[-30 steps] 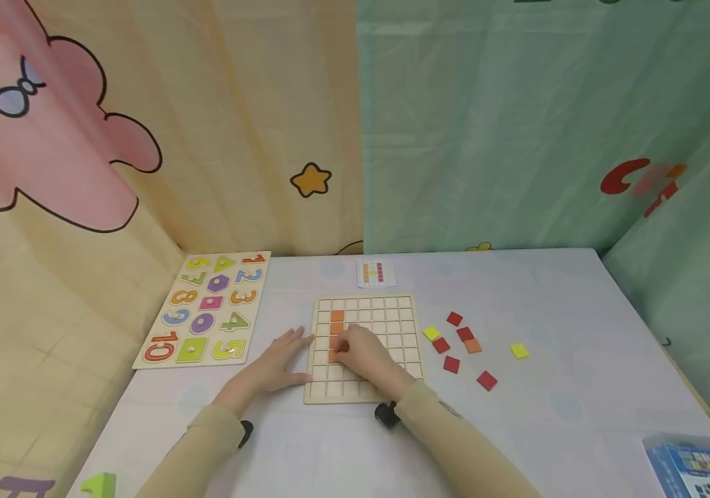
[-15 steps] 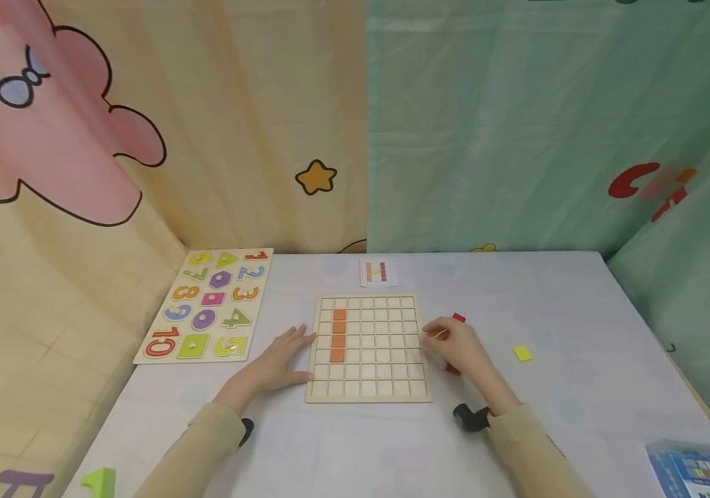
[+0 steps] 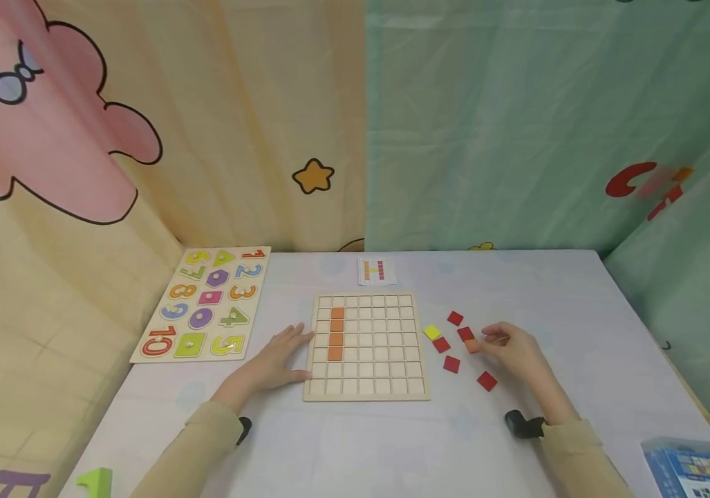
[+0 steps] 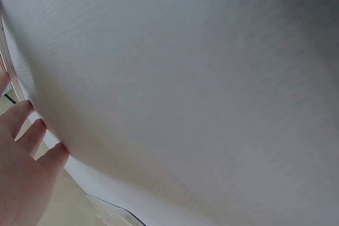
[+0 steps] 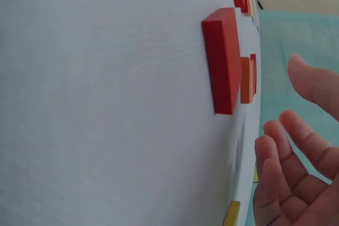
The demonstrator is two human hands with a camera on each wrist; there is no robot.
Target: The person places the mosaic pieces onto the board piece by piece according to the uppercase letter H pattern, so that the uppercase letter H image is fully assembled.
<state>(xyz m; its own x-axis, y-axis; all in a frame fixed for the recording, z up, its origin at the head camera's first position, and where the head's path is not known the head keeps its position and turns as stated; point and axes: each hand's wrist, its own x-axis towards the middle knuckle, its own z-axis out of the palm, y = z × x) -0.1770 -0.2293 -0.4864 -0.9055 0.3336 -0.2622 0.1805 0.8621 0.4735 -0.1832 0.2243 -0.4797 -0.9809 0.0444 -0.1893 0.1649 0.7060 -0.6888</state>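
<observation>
My left hand [image 3: 275,361] rests with spread fingers at the left edge of a wooden grid board [image 3: 386,387]. Several orange square tiles [image 3: 337,339] form one column in the board's cells. To the right of the board, my right hand [image 3: 516,354] hovers low, its fingertips right at a loose orange tile [image 3: 472,346]. In the right wrist view, the thumb [image 5: 312,80] and bent fingers stand apart with nothing between them. Several red tiles [image 3: 487,381] lie scattered around that orange one, and a yellow tile [image 3: 432,333] lies near the board.
Behind the board lies a small pattern card [image 3: 376,271]. A number-and-shape puzzle board [image 3: 224,304] occupies the table's back left. A blue box [image 3: 703,467] sits at the front right corner, and a green number piece [image 3: 96,482] at the front left. Curtains [image 3: 485,124] hang behind.
My right hand has left the orange column on the board, passed over the loose tiles and moved right to beside the loose orange tile. The left hand has stayed at the board's edge.
</observation>
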